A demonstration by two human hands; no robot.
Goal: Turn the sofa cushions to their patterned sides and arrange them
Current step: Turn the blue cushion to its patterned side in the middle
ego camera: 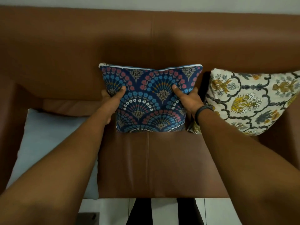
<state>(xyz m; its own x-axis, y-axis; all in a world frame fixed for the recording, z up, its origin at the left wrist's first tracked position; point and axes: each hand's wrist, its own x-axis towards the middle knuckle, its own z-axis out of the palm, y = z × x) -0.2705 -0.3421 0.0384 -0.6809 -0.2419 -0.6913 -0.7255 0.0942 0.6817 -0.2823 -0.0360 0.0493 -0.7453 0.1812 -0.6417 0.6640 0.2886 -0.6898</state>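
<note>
Blue patterned cushion (150, 98) between left hand (112, 101) and right hand (189, 98).

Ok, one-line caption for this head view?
Both hands, left and right, prop the navy fan-print cushion against the brown sofa backrest.

- A home living room: a brown leather sofa (162, 159) fills the view, its backrest beyond the left hand (110, 101) and right hand (186, 98).
- Decorative cushions sit on the seat: a blue fan-patterned cushion (151, 98) between the hands, a cream floral cushion (248, 101) right of the right hand.
- Pale tiled floor (164, 210) lies nearer than the hands.
</note>
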